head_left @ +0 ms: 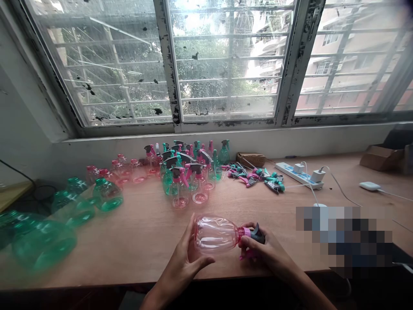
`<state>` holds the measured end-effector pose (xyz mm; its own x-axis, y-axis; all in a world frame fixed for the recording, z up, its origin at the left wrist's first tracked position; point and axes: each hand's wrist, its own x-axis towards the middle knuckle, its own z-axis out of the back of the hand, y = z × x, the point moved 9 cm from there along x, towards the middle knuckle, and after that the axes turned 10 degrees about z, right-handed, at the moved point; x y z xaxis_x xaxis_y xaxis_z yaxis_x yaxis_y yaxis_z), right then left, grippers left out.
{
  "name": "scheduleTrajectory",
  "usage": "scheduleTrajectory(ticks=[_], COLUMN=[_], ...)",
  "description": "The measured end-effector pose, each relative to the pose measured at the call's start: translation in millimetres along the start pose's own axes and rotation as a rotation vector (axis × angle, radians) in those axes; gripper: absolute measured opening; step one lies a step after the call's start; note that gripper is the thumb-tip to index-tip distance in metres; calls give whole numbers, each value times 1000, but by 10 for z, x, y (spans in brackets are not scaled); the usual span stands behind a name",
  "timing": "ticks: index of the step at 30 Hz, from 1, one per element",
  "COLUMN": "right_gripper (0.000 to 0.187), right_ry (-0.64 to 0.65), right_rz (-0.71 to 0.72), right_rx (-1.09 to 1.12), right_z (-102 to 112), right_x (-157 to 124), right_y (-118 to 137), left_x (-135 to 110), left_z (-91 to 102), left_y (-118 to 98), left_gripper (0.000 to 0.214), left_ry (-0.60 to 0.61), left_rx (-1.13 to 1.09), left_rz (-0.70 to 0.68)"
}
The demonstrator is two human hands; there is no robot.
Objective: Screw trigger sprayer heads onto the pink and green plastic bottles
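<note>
A clear pink spray bottle (215, 234) lies sideways above the front of the table, its base to the left and its neck to the right. My left hand (182, 254) cups the base, fingers along its end and thumb stretched out below. My right hand (263, 245) closes round the pink collar and the black-and-pink spray head (257, 234) on the neck. Part of the trigger shows under the right fingers. Just beyond stand several pink and green bottles fitted with spray heads (199, 185).
Green bottles without heads (108, 193) stand at left, with pink headless ones (138, 172) behind. Loose spray heads (254, 175) lie in a pile near a brown pouch (251, 158). A white power strip (298, 175) with cables sits at right, near a cardboard box (380, 156).
</note>
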<state>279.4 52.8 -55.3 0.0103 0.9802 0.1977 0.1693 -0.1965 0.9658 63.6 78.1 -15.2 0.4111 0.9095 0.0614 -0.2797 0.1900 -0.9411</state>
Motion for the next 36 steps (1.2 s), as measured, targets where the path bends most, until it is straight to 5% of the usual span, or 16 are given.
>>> scheduleTrajectory(ticks=[36], right_gripper=[40], right_ry=[14], right_rz=[-8], right_rx=[4], right_z=[-45], right_x=[-29], right_y=[81], left_x=[-18], left_z=[-26], left_y=[31], left_gripper=[86], left_ry=[73], left_rx=[-133], left_rz=[6])
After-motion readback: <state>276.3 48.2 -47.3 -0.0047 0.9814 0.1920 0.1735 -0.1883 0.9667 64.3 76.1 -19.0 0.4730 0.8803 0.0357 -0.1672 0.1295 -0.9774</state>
